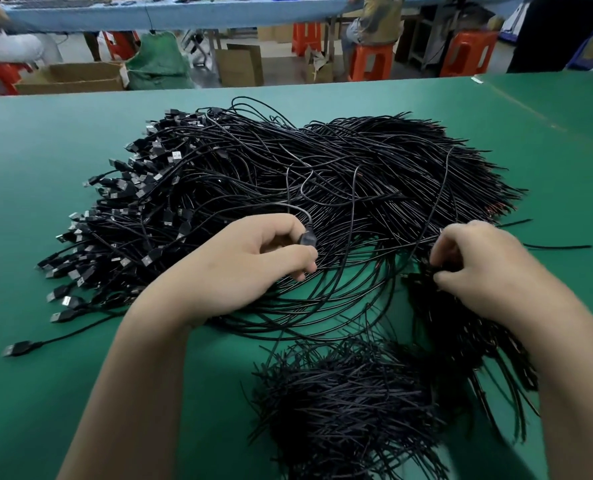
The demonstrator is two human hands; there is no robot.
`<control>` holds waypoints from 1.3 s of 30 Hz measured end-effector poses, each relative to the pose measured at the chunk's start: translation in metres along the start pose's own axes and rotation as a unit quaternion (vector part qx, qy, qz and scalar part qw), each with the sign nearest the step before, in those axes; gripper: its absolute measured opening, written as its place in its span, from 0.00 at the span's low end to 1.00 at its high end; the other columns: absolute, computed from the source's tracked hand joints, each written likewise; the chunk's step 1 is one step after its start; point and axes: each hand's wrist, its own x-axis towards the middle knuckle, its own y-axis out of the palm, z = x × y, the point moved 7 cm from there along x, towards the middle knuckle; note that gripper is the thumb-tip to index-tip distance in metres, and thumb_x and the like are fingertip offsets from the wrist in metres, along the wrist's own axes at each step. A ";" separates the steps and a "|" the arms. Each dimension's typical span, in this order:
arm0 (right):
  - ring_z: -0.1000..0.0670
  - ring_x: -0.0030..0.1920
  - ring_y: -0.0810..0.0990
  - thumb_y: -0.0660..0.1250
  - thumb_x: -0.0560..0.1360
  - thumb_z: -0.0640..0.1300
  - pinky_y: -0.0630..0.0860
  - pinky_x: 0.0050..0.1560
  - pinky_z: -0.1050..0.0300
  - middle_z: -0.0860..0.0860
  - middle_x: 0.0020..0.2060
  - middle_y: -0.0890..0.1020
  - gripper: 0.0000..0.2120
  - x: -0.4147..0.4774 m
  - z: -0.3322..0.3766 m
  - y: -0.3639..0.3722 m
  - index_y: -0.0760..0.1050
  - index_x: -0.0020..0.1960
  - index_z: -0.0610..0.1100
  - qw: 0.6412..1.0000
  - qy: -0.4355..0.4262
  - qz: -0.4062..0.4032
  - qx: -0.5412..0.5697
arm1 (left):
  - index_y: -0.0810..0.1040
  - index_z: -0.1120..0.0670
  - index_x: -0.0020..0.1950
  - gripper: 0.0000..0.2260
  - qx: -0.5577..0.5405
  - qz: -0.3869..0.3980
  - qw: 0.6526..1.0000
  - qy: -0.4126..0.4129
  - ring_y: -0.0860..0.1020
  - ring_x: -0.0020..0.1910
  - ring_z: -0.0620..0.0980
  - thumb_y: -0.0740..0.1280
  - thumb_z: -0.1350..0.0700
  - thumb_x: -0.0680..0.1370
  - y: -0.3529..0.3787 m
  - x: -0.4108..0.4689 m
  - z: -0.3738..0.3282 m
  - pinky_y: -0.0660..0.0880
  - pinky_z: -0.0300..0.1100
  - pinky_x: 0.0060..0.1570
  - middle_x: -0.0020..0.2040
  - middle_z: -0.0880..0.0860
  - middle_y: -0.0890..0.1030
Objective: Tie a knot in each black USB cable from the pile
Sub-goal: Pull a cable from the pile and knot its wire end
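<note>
A big pile of black USB cables (288, 174) lies on the green table (46, 150), plug ends fanned out to the left. My left hand (250, 261) grips the plug end of one black cable (307, 237) at the pile's near edge; its cord loops up over the pile. My right hand (478, 265) pinches thin black cable strands (437, 265) at the pile's right near edge. A smaller heap of cables (343, 403) sits close to me between my forearms, and another bunch (461, 334) runs under my right wrist.
Beyond the table's far edge are cardboard boxes (70, 77), a green sack (156, 64), orange stools (371, 60) and seated people at a blue-covered bench (184, 15). Bare green mat shows at the left and far right.
</note>
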 end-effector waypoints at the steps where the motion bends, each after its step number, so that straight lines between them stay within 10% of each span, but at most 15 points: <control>1: 0.48 0.47 0.77 0.74 0.73 0.42 0.78 0.53 0.46 0.53 0.47 0.75 0.11 0.000 -0.005 0.002 0.74 0.42 0.54 1.000 0.013 0.019 -0.012 | 0.83 0.49 0.46 0.07 0.006 0.015 1.000 -0.004 0.74 0.37 0.48 0.69 0.51 0.82 0.004 0.000 0.001 0.70 0.39 0.38 0.41 0.52 0.84; 5: 0.48 0.51 0.76 0.70 0.76 0.60 0.77 0.53 0.47 0.52 0.49 0.75 0.11 0.002 -0.008 0.007 0.75 0.43 0.54 0.999 0.008 0.028 -0.035 | 0.80 0.51 0.45 0.09 0.018 0.051 0.998 -0.016 0.66 0.30 0.45 0.70 0.47 0.81 0.024 0.003 0.002 0.64 0.36 0.28 0.33 0.46 0.73; 8: 0.58 0.41 0.80 0.56 0.77 0.69 0.72 0.43 0.54 0.54 0.41 0.84 0.24 -0.004 0.021 0.002 0.81 0.40 0.55 0.988 -0.051 -0.010 0.148 | 0.79 0.53 0.45 0.11 0.038 0.046 0.998 -0.002 0.68 0.29 0.42 0.72 0.47 0.80 0.035 0.008 0.001 0.67 0.35 0.30 0.31 0.41 0.72; 11: 0.65 0.40 0.81 0.52 0.75 0.73 0.72 0.45 0.57 0.59 0.41 0.87 0.32 -0.011 0.057 0.030 0.85 0.44 0.53 0.931 -0.063 0.119 0.338 | 0.78 0.52 0.41 0.12 0.066 0.055 0.996 0.003 0.70 0.29 0.40 0.74 0.46 0.78 0.046 0.013 0.001 0.70 0.36 0.32 0.29 0.40 0.74; 18: 0.53 0.35 0.78 0.60 0.85 0.47 0.74 0.41 0.58 0.45 0.32 0.83 0.22 -0.016 0.078 0.054 0.82 0.38 0.41 0.871 -0.107 0.149 0.456 | 0.85 0.43 0.44 0.08 0.177 0.057 0.982 0.017 0.74 0.30 0.41 0.72 0.40 0.77 0.042 0.008 -0.005 0.76 0.42 0.35 0.33 0.42 0.80; 22: 0.52 0.31 0.78 0.61 0.85 0.45 0.76 0.40 0.62 0.51 0.27 0.76 0.17 -0.021 0.084 0.039 0.84 0.43 0.42 0.855 -0.150 0.167 0.467 | 0.82 0.43 0.54 0.07 0.215 -0.115 0.961 0.131 0.76 0.57 0.41 0.66 0.44 0.82 0.003 0.007 -0.017 0.70 0.36 0.58 0.52 0.40 0.79; 25: 0.53 0.29 0.75 0.62 0.84 0.48 0.74 0.40 0.67 0.54 0.26 0.72 0.15 -0.035 0.087 0.013 0.84 0.45 0.45 0.820 -0.217 0.197 0.492 | 0.80 0.45 0.64 0.13 0.168 -0.072 0.975 0.124 0.75 0.64 0.41 0.59 0.46 0.85 0.005 0.012 -0.004 0.68 0.40 0.69 0.59 0.41 0.80; 28: 0.54 0.27 0.73 0.63 0.81 0.51 0.72 0.37 0.67 0.56 0.25 0.70 0.15 -0.046 0.081 -0.015 0.84 0.45 0.44 0.781 -0.258 0.211 0.528 | 0.83 0.47 0.54 0.11 0.094 -0.094 0.978 0.161 0.80 0.53 0.45 0.61 0.51 0.87 -0.001 0.008 -0.006 0.74 0.42 0.58 0.49 0.42 0.82; 35: 0.47 0.44 0.85 0.56 0.82 0.62 0.76 0.56 0.55 0.47 0.37 0.85 0.26 -0.058 0.072 -0.012 0.85 0.52 0.44 0.828 -0.259 0.279 0.411 | 0.81 0.48 0.43 0.13 0.110 -0.085 0.967 0.213 0.76 0.36 0.55 0.63 0.48 0.84 0.013 0.002 -0.042 0.71 0.53 0.40 0.36 0.52 0.79; 39: 0.44 0.37 0.82 0.60 0.81 0.54 0.79 0.45 0.51 0.45 0.31 0.80 0.20 -0.053 0.082 0.002 0.84 0.46 0.42 0.787 -0.217 0.321 0.480 | 0.80 0.49 0.42 0.13 0.143 -0.079 0.963 0.214 0.74 0.33 0.52 0.63 0.49 0.84 0.015 -0.002 -0.051 0.70 0.47 0.36 0.32 0.51 0.77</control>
